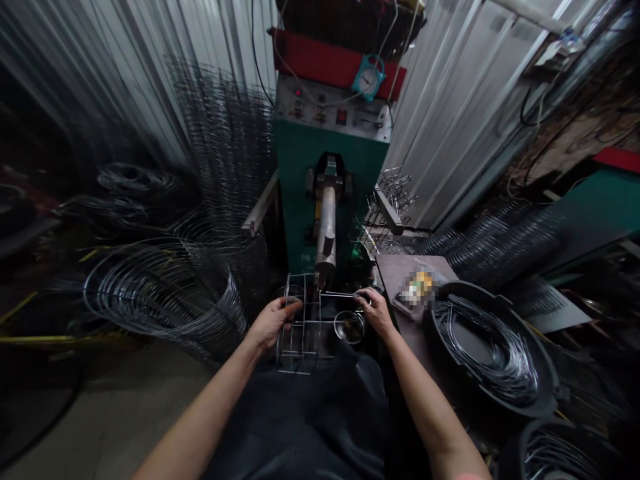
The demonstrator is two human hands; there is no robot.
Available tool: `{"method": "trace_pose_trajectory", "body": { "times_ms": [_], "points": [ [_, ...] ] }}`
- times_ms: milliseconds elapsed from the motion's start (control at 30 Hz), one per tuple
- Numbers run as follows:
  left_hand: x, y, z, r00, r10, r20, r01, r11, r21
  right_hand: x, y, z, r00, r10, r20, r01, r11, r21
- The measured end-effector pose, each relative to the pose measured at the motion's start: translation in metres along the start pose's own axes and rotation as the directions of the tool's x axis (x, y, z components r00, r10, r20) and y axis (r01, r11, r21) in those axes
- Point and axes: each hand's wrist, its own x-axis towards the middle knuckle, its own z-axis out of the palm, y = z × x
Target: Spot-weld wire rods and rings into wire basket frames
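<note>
My left hand [276,323] grips the near left side of a wire frame [306,323], made of several round hoops joined by cross wires. My right hand [374,309] pinches a thin metal wire piece [338,295], which points left toward the frame's right hoop. Just above that hoop is the lower tip of the metal welding arm [327,233] on the green machine [300,160]. Whether the wire piece touches the hoop or the tip I cannot tell. A round wire ring [336,327] shows below the wire piece, left of my right hand; what it belongs to is unclear.
Large stacked wire hoops [160,293] stand on the left, taller stacks behind. On the right, a small table [407,337] bears a partly blurred package [419,290]. A black tub [547,373] of bent wires is beside it, with another tub below. A blue clock [369,79] hangs on the machine.
</note>
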Motion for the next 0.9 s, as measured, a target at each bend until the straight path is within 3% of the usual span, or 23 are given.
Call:
{"method": "trace_pose_trajectory", "body": {
  "times_ms": [533, 900],
  "points": [
    [0.012, 0.006, 0.001, 1.0, -0.03, -0.008, 0.03, 0.998, 0.053, 0.01, 0.01, 0.003, 1.0, -0.022, 0.0, 0.022, 0.999, 0.03],
    [0.018, 0.002, -0.002, 0.999, -0.041, -0.004, 0.041, 0.999, -0.003, 0.01, 0.015, 0.005, 1.0, -0.015, -0.007, 0.015, 1.0, 0.02]
  ]
}}
